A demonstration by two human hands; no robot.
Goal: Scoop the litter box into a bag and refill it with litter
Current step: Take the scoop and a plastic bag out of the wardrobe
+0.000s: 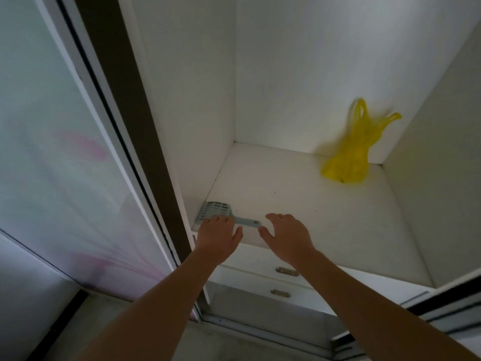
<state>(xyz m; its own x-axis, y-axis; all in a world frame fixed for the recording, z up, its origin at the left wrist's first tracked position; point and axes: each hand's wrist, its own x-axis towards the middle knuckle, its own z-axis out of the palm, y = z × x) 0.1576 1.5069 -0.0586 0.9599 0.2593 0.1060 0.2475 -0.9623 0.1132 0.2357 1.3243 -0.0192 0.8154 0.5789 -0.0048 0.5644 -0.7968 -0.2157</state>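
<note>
Grey-blue litter scoop (216,208) lies at the white shelf's (312,204) 8 o'clock corner, long axis 9-to-3, handle toward 3. Left hand (218,235), fingers straight, overlaps its neck. Right hand (289,235) is spread, empty. Yellow bag (348,162) sits at 2 o'clock.

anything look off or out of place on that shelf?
Nothing spilled or broken. Only oddities: a few dark specks on the white shelf, and the yellow bag slumps crumpled in the back right corner, blurred. The scoop lies flat at the front left.
</note>
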